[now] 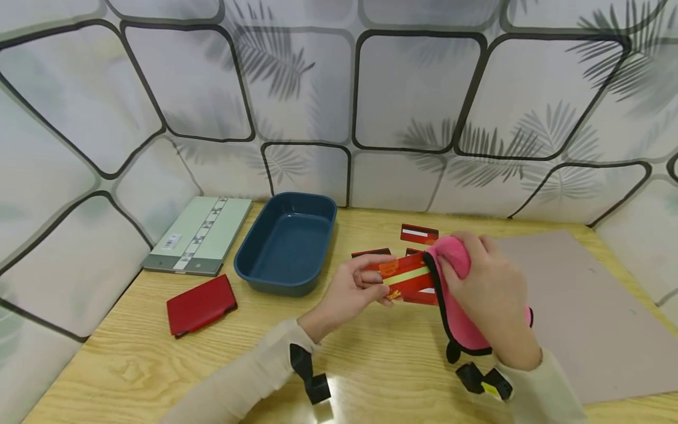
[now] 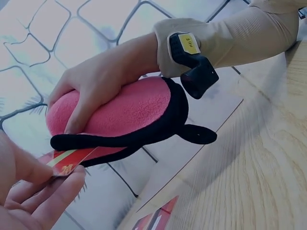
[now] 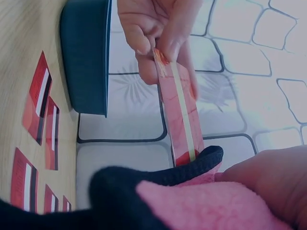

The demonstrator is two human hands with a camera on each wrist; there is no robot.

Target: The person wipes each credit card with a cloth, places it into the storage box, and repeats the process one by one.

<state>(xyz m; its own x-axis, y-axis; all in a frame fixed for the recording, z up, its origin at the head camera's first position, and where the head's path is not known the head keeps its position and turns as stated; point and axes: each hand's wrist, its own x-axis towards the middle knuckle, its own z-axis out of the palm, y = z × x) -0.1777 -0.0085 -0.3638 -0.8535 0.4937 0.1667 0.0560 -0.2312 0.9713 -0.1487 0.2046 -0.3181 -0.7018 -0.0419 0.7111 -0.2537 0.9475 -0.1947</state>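
My left hand pinches a red card with a pale yellow stripe between thumb and fingers. The card's far end is hidden in the mouth of a pink plush pouch with black trim. My right hand grips this pouch from above, its thumb close to the black-edged opening in the left wrist view. The pouch is tilted, with a black tab sticking out from its trim. Below the hands, several red cards with black and white bands lie on the wooden table.
Left of the hands stands a deep blue tray. A red wallet-like case lies in front of it, and a pale green notebook or box further left. A grey-brown sheet covers the table's right side. Patterned fabric rises behind.
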